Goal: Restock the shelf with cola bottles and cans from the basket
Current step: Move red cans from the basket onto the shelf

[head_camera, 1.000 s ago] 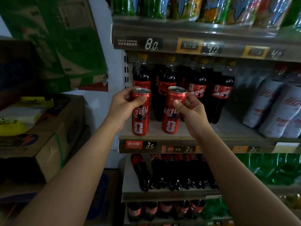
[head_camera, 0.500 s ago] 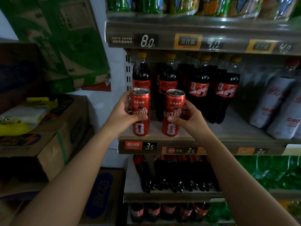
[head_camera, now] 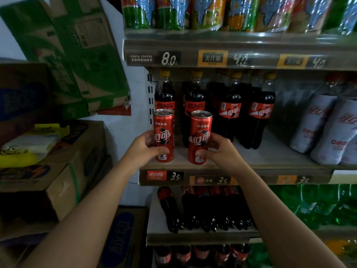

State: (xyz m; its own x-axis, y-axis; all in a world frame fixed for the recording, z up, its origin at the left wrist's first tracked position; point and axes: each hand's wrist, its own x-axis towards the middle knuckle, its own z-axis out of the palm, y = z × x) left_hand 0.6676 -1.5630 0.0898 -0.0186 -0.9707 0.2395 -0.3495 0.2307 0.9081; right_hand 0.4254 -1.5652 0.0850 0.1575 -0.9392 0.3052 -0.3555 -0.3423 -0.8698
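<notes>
Two tall red cola cans stand upright at the front left of the middle shelf (head_camera: 270, 159). My left hand (head_camera: 144, 149) grips the left cola can (head_camera: 163, 130) low on its body, thumb across the front. My right hand (head_camera: 218, 151) grips the right cola can (head_camera: 201, 132) the same way. Both can bases sit on the shelf board. Behind them stand several dark cola bottles (head_camera: 229, 111) with yellow caps. The basket is out of view.
White-sleeved cola bottles (head_camera: 316, 120) fill the shelf's right side. Juice bottles (head_camera: 208, 12) line the shelf above. More cola bottles (head_camera: 202, 207) and green bottles (head_camera: 313, 206) sit below. Stacked cardboard boxes (head_camera: 63, 171) and a green carton (head_camera: 81, 51) crowd the left.
Both hands have lowered the two cans from mid-air down onto the front of the middle shelf, and the grip has slid lower on each can.
</notes>
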